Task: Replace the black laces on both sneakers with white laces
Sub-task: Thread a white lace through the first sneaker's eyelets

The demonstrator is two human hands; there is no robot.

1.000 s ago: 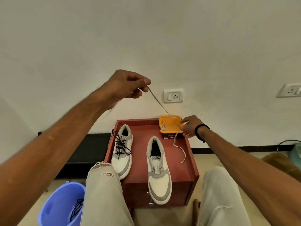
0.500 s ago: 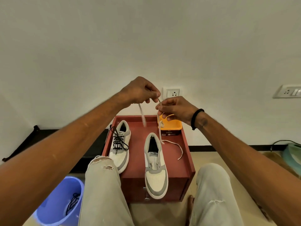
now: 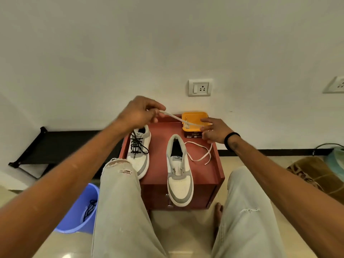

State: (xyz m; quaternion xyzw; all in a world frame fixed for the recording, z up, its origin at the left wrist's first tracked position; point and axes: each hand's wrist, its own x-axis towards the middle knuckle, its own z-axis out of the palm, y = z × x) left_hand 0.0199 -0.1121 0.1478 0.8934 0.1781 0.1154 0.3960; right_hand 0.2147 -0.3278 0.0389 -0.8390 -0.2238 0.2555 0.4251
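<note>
Two white-and-grey sneakers stand on a red cabinet. The left sneaker carries black laces. The right sneaker has no lace in its eyelets. A white lace stretches taut between my hands above the cabinet's back. My left hand pinches one end of it. My right hand pinches it further along, and the rest of the lace trails down in a loose loop on the cabinet beside the right sneaker.
An orange tray sits on a dark box at the cabinet's back right, another white lace in it. A blue bucket on the floor at left holds a black lace. My knees flank the cabinet. A black rack stands at left.
My hands were close together, raised before the wall socket; now they have dropped and drawn apart, pulling the white lace taut between them. The camera has tilted down.
</note>
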